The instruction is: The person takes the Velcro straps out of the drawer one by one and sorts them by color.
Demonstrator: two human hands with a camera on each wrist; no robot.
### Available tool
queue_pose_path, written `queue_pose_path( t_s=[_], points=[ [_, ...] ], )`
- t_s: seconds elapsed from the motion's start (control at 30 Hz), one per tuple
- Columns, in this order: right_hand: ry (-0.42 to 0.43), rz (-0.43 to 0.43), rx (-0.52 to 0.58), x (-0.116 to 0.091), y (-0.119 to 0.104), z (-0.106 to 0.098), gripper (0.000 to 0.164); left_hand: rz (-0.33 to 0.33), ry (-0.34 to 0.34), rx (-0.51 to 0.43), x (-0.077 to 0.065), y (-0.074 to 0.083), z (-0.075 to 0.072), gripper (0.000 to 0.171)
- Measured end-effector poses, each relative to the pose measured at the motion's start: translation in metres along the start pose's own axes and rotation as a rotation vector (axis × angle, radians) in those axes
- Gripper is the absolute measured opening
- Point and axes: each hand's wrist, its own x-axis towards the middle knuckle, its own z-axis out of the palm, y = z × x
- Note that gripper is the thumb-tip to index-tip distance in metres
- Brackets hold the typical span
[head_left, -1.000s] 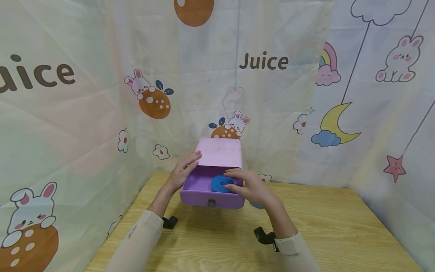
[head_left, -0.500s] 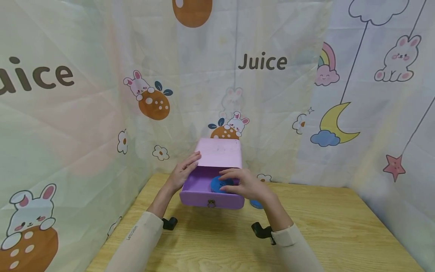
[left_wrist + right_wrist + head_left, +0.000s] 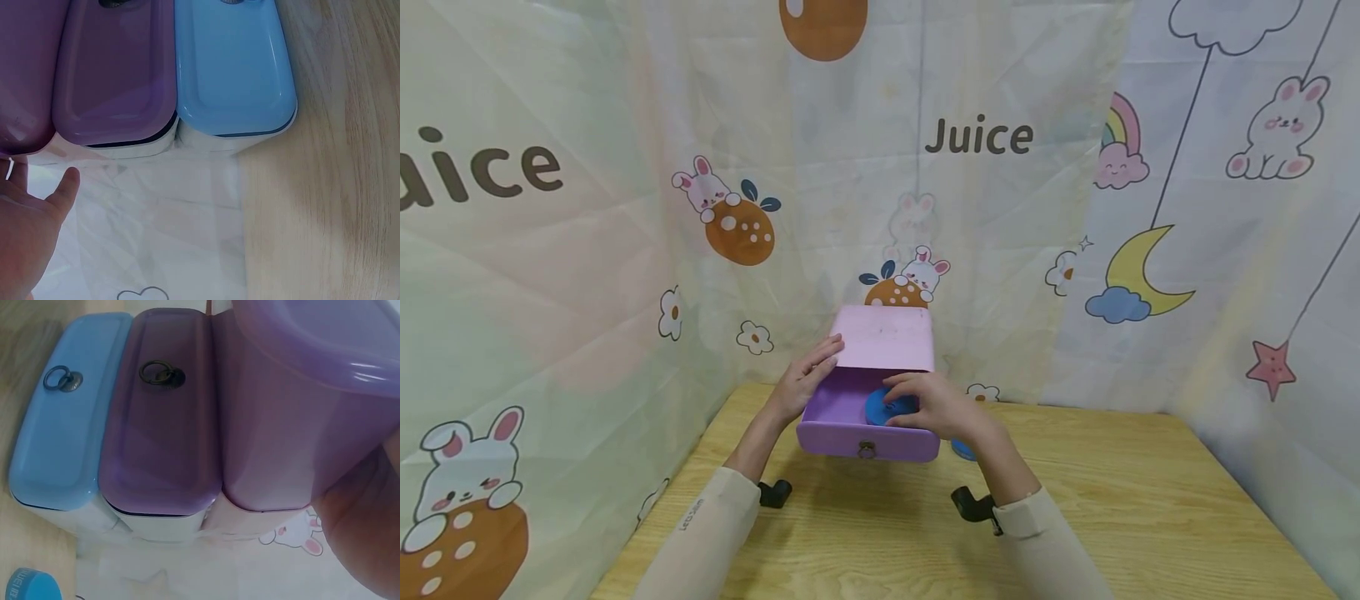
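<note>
A pink drawer box (image 3: 883,337) stands at the table's back with its purple top drawer (image 3: 831,442) pulled out. Inside the drawer's right half lies a blue round disc (image 3: 877,407). My right hand (image 3: 946,410) reaches over the drawer's right wall, thumb and fingers curled about the disc's edges and covering part of it. Against the box's left side rests my left hand (image 3: 795,390), fingers extended toward the top. In the left wrist view, the left hand (image 3: 28,231) shows at the left edge, beside the box.
Below the pulled-out drawer are a shut purple drawer (image 3: 165,437) and a light blue drawer (image 3: 65,431), both with ring pulls. Another blue round thing (image 3: 964,450) lies on the wooden table (image 3: 1120,492), right of the box. Printed cloth (image 3: 1000,250) hangs behind.
My right hand has shifted slightly left, further over the blue disc, uncovering more of the blue thing on the table. The left hand and drawer have stayed in place.
</note>
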Motion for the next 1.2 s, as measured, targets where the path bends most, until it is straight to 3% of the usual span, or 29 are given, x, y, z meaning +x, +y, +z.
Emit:
queue_pose_path(
  t_s=[0.3,0.77,1.2],
  points=[
    [-0.073,0.039,-0.068,0.006,-0.002,-0.001,0.023,-0.008,0.002,-0.001,0.0,-0.001,0.0,0.044],
    [-0.096,0.07,-0.08,0.009,-0.008,-0.004,0.024,-0.002,0.0,-0.002,0.0,0.001,0.0,0.044],
    [-0.079,0.044,-0.079,0.01,-0.005,-0.002,0.025,0.0,-0.001,0.005,0.001,-0.002,0.0,0.044]
  ],
)
